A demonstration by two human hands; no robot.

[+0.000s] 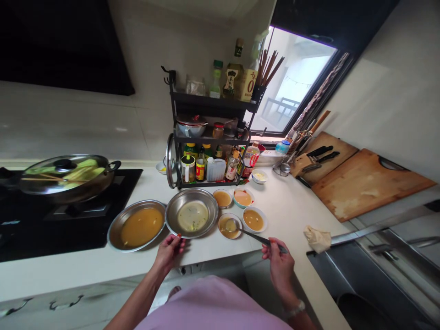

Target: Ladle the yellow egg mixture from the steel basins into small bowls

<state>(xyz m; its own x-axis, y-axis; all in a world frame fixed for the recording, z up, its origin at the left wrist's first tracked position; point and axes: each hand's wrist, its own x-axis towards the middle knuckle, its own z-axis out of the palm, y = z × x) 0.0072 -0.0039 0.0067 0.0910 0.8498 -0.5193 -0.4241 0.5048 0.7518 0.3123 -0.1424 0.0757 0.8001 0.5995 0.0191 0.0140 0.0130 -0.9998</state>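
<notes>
My right hand [279, 261] is closed on the handle of a metal ladle [240, 229], whose scoop rests in a small bowl [229, 225] of yellowish liquid. My left hand [171, 250] pinches the near rim of a steel basin [191, 213] holding a little pale liquid. To its left sits a second steel basin [137, 225] full of orange-brown broth. Three more small filled bowls [254, 219] [222, 198] [243, 197] stand beside and behind the ladle.
A lidded pan [67, 176] with greens sits on the black hob [51, 215] at left. A black rack [209, 137] of bottles stands against the wall. Wooden boards [364, 183] and knives lie right, a crumpled cloth [318, 238] by the sink [378, 279].
</notes>
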